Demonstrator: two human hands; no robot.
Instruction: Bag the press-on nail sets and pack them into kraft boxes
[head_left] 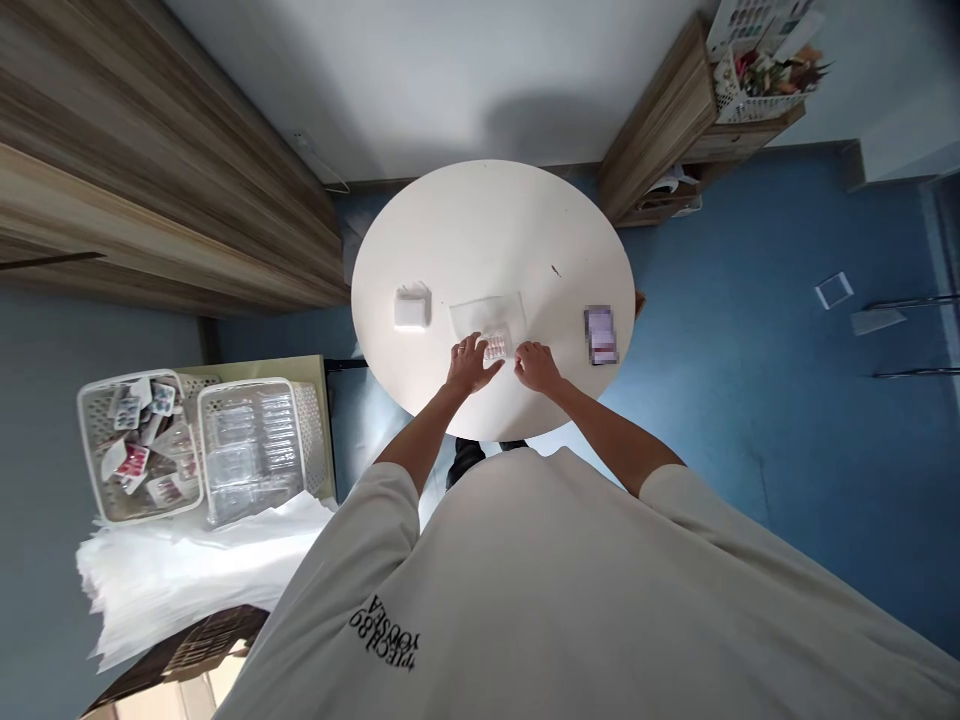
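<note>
A small clear pack of pink false nails (494,346) lies on a thin, translucent white sheet or pouch (480,312) near the front of the round table (487,220). My left hand (469,364) holds the pack by its left side, fingertips at its upper left corner and thumb along its lower edge. Just right of the pack, my right hand (535,367) is closed, its fingers curled in by the lower right corner of the sheet. Whatever may be between those fingers is too small to make out.
A stack of white pouches (412,308) is at the table's left, a phone (601,335) at its right. Left of me stand a basket of packed nail sets (90,440) and a basket of clear boxes (301,430), beside white sheets (202,560). A wooden cabinet (660,110) stands behind right.
</note>
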